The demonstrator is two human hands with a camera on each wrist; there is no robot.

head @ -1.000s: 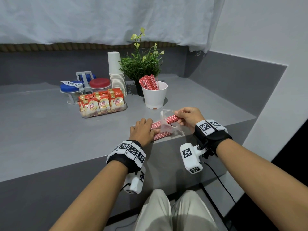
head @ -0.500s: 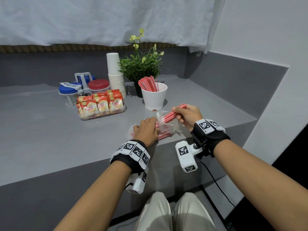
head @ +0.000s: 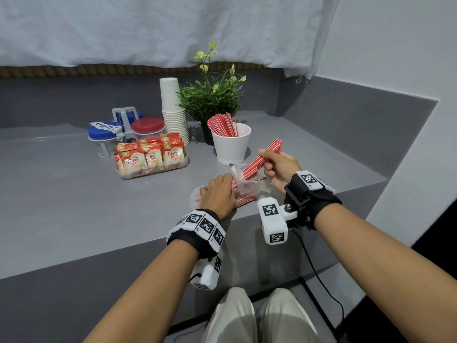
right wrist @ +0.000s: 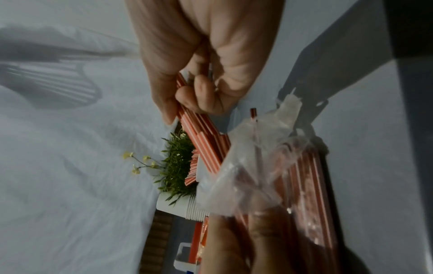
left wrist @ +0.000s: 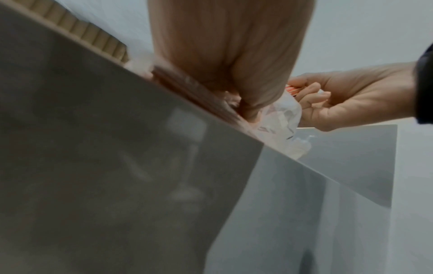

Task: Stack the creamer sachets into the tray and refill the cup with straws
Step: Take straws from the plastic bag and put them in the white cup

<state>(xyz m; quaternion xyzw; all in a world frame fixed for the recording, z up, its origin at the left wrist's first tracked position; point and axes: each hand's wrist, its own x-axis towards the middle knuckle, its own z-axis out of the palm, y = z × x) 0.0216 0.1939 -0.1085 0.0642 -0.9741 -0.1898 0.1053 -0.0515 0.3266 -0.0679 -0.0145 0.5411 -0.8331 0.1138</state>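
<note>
Red striped straws (head: 262,157) in right hand (head: 280,169), left hand (head: 218,194) on bag (head: 243,186)

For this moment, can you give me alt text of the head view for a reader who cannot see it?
The right hand pulls a bunch of red-striped straws out of a clear plastic bag that the left hand pins to the grey counter. Behind stand a white cup part-filled with straws and a tray of creamer sachets.

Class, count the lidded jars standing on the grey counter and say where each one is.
3: a blue-lidded jar labelled COFFEE at left, a red-lidded jar beside it, another blue lid behind the grey handle; more may be hidden.
</note>
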